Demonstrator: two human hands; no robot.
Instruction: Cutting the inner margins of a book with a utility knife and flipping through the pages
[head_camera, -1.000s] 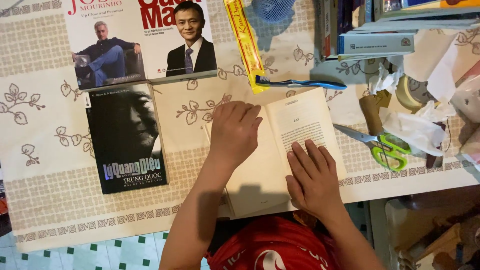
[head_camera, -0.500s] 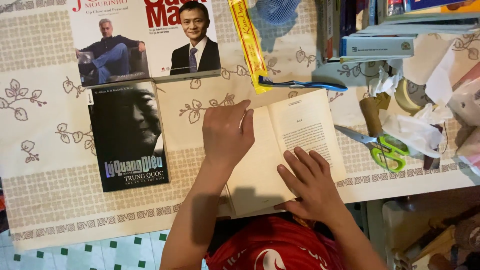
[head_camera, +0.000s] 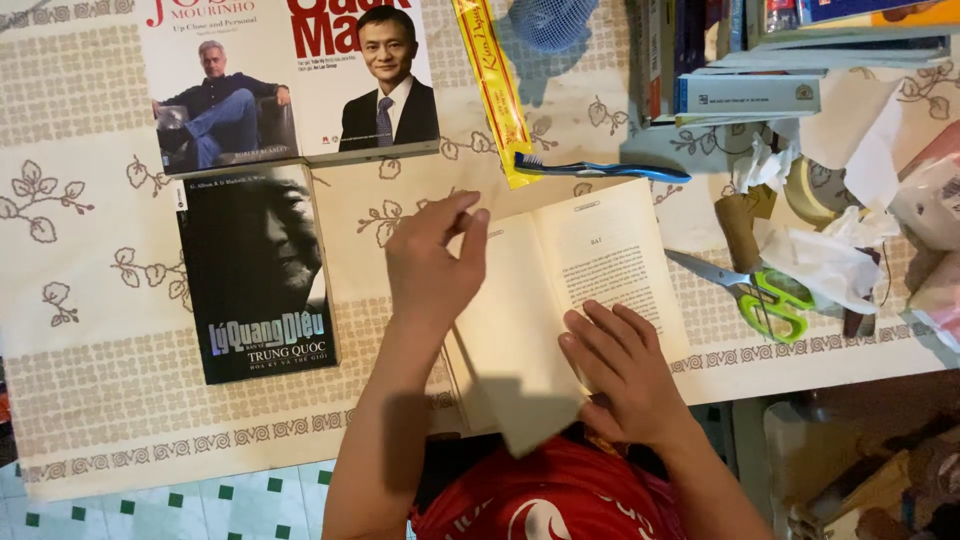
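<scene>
An open book (head_camera: 600, 262) with cream pages lies on the patterned tablecloth (head_camera: 90, 300) in front of me. My left hand (head_camera: 435, 265) is raised over the left side of the book, fingers pinching the top edge of a page that stands lifted. My right hand (head_camera: 625, 370) rests flat on the lower part of the right page, fingers spread. A blue toothbrush (head_camera: 600, 170) lies just beyond the book's top edge.
A dark-covered book (head_camera: 255, 275) lies to the left, with two more portrait-cover books (head_camera: 290, 80) above it. A yellow strip (head_camera: 495, 85) runs up from the toothbrush. Green-handled scissors (head_camera: 755, 295), crumpled paper (head_camera: 820, 250), tape roll and stacked books (head_camera: 750, 95) crowd the right.
My left hand has lifted off the left page and now pinches a page, raising it. My right hand stays pressed on the right page.
</scene>
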